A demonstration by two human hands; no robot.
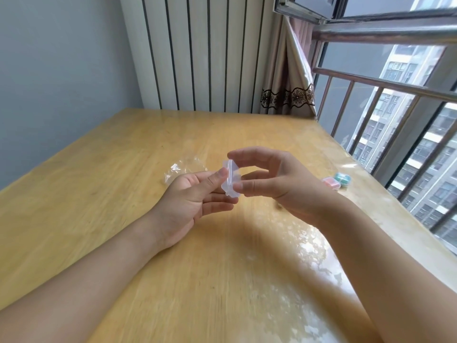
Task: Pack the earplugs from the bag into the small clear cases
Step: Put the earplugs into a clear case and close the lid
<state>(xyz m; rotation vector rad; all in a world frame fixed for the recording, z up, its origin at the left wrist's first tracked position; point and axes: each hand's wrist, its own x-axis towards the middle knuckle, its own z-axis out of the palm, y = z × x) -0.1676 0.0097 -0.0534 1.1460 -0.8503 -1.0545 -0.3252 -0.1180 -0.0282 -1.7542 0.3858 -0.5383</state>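
Note:
A small clear plastic case (231,179) is held on edge above the middle of the wooden table (123,149). My left hand (193,196) grips its left side with the thumb on top. My right hand (269,179) pinches its right side between forefinger and thumb. I cannot tell whether the case holds anything. A crumpled clear plastic bag (183,168) lies flat on the table just behind my left hand. Two more small cases, one with pink contents (331,183) and one with teal contents (343,179), sit together near the table's right edge.
The table's right edge runs along a window with metal railing bars (385,115). A striped panel (202,53) and a curtain (289,78) stand behind the far edge. A grey wall (57,78) is on the left.

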